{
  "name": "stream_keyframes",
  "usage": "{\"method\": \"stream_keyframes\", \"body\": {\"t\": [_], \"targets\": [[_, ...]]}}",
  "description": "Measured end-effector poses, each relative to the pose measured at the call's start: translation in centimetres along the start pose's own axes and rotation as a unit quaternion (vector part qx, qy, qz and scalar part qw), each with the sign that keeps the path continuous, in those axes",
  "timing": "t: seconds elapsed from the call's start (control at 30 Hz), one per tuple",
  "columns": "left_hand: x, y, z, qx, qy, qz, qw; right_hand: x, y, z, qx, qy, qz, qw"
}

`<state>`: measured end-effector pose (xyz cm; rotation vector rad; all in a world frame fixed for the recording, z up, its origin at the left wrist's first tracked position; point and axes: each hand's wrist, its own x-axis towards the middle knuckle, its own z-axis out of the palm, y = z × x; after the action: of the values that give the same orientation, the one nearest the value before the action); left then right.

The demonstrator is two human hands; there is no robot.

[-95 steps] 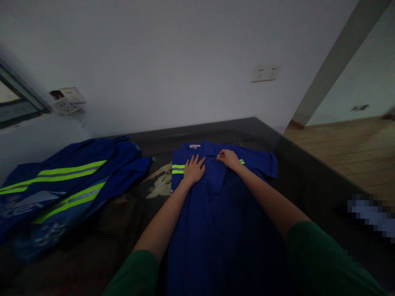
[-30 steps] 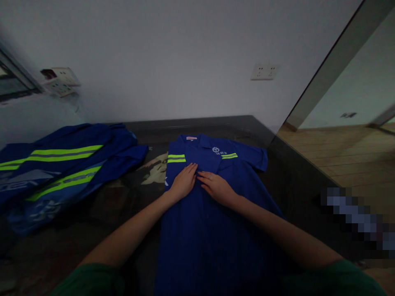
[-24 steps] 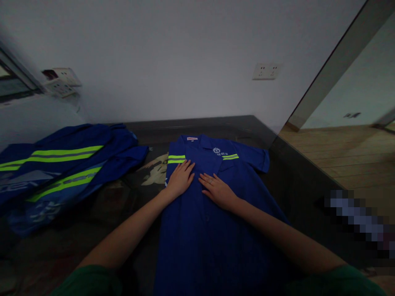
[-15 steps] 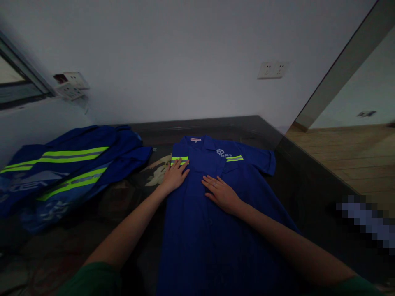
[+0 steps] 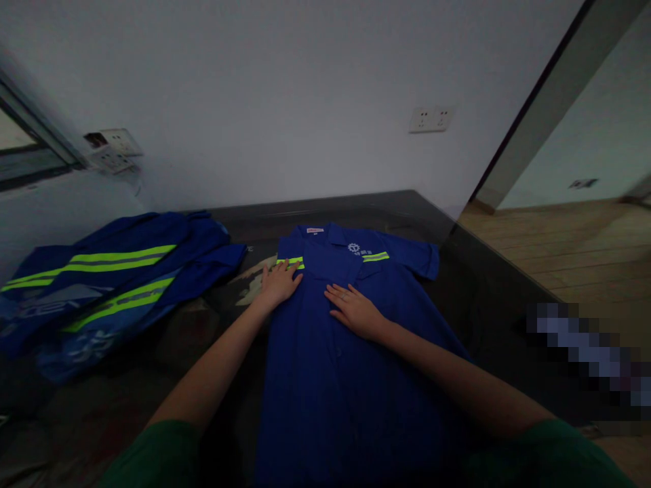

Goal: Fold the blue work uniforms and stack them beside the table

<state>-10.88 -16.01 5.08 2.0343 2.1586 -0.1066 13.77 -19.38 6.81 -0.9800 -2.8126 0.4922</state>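
Observation:
A blue short-sleeved work shirt lies front up on a dark table, its collar toward the wall. It bears a white gear logo and yellow-green reflective bands. My left hand rests at the shirt's left edge, by the band, with the fingers spread. My right hand lies flat on the middle of the shirt's front, below the collar, fingers stretched out. Neither hand grips the cloth. The sleeve on the right reaches out sideways; on the left side no sleeve shows.
To the left lies a heap of blue garments with reflective bands. The dark table meets a pale wall with sockets. A pixelated object is at the table's right edge, beside a wooden floor.
The view has shifted slightly, so the scene sits a little further left. Both hands stay on nearly the same spots of the shirt.

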Motion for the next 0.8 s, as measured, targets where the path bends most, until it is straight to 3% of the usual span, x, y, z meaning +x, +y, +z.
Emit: {"method": "stream_keyframes", "body": {"t": [0.2,0.37,0.53,0.8], "targets": [[5.2,1.6,-1.0,-0.009,0.061,0.031,0.998,0.0,-0.3,-0.5,0.019,-0.001,0.008,1.0],[9.0,0.7,0.8,-0.039,0.003,-0.001,0.999,0.0,-0.2,-0.5,0.028,-0.006,0.011,1.0],[9.7,-0.3,2.2,-0.033,0.006,-0.025,0.999,-0.1,0.1,-0.2,0.047,-0.001,0.013,0.999],[10.6,-0.7,2.6,-0.039,-0.001,-0.038,0.999,0.4,0.8,-0.5,0.066,-0.013,0.002,0.998]]}}
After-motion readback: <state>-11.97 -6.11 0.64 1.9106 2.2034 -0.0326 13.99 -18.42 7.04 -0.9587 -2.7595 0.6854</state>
